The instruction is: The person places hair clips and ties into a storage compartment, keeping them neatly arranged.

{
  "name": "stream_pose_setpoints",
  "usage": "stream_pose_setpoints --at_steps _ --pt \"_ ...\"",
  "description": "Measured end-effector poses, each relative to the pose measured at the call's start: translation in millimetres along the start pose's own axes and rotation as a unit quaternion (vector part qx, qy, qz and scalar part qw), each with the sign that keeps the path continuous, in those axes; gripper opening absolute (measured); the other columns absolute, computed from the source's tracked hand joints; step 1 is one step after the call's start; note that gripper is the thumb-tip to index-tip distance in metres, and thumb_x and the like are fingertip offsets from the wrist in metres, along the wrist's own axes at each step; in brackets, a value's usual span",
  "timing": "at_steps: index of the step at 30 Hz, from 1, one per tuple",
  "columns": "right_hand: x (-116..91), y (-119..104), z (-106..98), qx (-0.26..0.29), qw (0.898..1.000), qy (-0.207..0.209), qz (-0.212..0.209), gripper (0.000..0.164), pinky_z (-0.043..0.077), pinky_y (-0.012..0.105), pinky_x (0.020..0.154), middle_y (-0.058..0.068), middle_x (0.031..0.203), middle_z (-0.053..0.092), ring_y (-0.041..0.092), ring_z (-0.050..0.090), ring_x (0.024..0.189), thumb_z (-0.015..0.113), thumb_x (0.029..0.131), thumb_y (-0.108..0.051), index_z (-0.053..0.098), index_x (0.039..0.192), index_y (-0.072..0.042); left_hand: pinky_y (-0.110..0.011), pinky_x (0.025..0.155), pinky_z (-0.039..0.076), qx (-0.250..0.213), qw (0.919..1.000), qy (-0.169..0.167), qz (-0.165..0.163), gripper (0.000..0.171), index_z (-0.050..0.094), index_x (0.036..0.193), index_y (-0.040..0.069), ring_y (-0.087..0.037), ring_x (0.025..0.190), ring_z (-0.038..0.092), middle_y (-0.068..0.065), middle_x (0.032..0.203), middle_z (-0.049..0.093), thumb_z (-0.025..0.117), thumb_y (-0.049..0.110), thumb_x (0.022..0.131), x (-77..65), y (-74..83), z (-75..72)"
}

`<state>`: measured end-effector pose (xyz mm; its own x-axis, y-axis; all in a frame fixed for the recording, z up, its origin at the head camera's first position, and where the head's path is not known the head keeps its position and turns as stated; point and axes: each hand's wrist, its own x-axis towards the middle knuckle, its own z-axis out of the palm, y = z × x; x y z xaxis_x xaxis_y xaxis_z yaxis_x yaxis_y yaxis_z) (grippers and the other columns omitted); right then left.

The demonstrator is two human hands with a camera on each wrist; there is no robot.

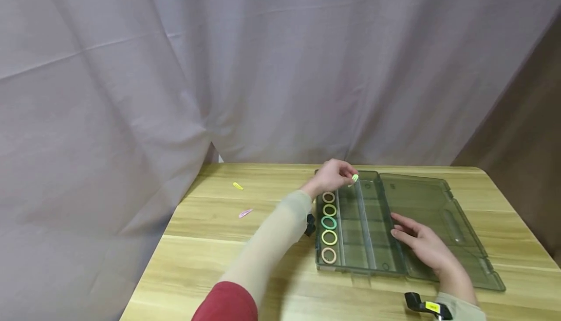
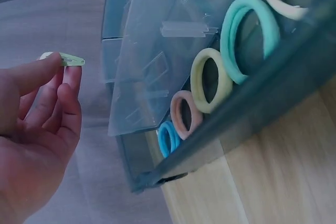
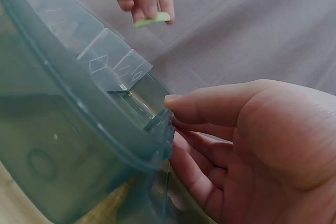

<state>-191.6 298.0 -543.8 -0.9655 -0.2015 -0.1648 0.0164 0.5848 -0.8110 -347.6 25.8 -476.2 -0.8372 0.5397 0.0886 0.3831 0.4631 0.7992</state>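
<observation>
Translucent green, the box [image 1: 342,269] holds round hair ties [image 2: 271,30] at left; slim clips [image 1: 238,186] lie farther left on the wood-grained table [image 1: 197,253]. The left hand [image 1: 334,175] pinches a pale-green clip [image 1: 355,178] over the far end; the right hand [image 1: 422,245] grips the box's right wall.

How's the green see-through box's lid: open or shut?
Open: the lid is spread out beside the box, leaving the rings inside uncovered.
</observation>
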Motion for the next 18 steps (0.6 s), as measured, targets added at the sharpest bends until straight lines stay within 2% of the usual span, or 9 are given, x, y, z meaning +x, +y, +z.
stream_pose_setpoints --at_steps 5,8,10,11,13,16,18 --pt "-0.9 -5.0 9.8 0.014 1.000 0.004 -0.002 0.069 0.051 0.050 0.104 0.033 0.155 0.048 0.048 0.047 0.141 0.058 0.112 -0.037 0.034 0.165 0.000 -0.017 0.076 0.051 0.075 0.9971 -0.014 -0.003 0.018 0.081 0.117 0.009 -0.004 0.086 0.065 0.000 0.099 0.077 0.077 0.009 0.100 3.2 -11.1 2.6" --pt "-4.8 -7.8 14.9 0.020 1.000 0.005 0.004 0.069 0.051 0.047 0.104 0.031 0.155 0.049 0.047 0.048 0.141 0.059 0.112 -0.036 0.035 0.165 0.000 -0.019 0.080 0.053 0.142 0.9894 -0.030 -0.004 0.018 0.082 0.118 0.011 -0.004 0.089 0.066 0.003 0.102 0.078 0.078 0.011 0.100 0.6 -20.0 4.6" --pt "-7.5 -9.3 16.6 0.020 1.000 0.006 0.007 0.068 0.052 0.044 0.103 0.031 0.154 0.050 0.046 0.048 0.141 0.060 0.111 -0.035 0.035 0.165 -0.001 -0.017 0.081 0.052 0.186 0.9817 -0.039 0.008 0.018 0.082 0.118 0.012 -0.003 0.090 0.065 0.004 0.101 0.078 0.078 0.012 0.100 -0.9 -25.3 6.3" --pt "-8.7 -9.7 17.1 0.022 1.000 0.006 0.007 0.068 0.051 0.046 0.104 0.031 0.154 0.050 0.047 0.048 0.141 0.060 0.111 -0.035 0.035 0.165 -0.001 -0.016 0.081 0.051 0.204 0.9780 -0.042 0.015 0.018 0.082 0.118 0.013 -0.002 0.090 0.065 0.005 0.101 0.078 0.078 0.012 0.100 -1.8 -26.8 6.6" --pt "-10.4 -10.7 17.4 0.024 1.000 0.005 0.008 0.069 0.051 0.049 0.106 0.031 0.155 0.049 0.047 0.047 0.141 0.059 0.112 -0.036 0.034 0.165 -0.001 -0.014 0.079 0.050 0.220 0.9743 -0.043 0.027 0.018 0.082 0.118 0.013 -0.002 0.089 0.065 0.005 0.103 0.079 0.076 0.011 0.101 -3.2 -29.2 6.9" --pt "-12.1 -12.5 17.3 0.022 1.000 0.006 0.006 0.069 0.048 0.056 0.107 0.032 0.155 0.048 0.047 0.047 0.141 0.059 0.112 -0.036 0.034 0.166 -0.001 -0.014 0.076 0.050 0.224 0.9733 -0.038 0.032 0.018 0.082 0.118 0.014 0.000 0.086 0.065 0.006 0.105 0.079 0.074 0.012 0.102 -5.0 -30.5 6.1" --pt "-13.0 -13.9 17.4 0.017 1.000 0.009 0.006 0.069 0.050 0.048 0.106 0.031 0.154 0.050 0.046 0.048 0.141 0.060 0.111 -0.036 0.036 0.165 -0.001 -0.014 0.076 0.050 0.223 0.9737 -0.036 0.034 0.017 0.083 0.117 0.015 0.000 0.084 0.065 0.007 0.105 0.080 0.073 0.012 0.103 -5.6 -31.7 5.4"
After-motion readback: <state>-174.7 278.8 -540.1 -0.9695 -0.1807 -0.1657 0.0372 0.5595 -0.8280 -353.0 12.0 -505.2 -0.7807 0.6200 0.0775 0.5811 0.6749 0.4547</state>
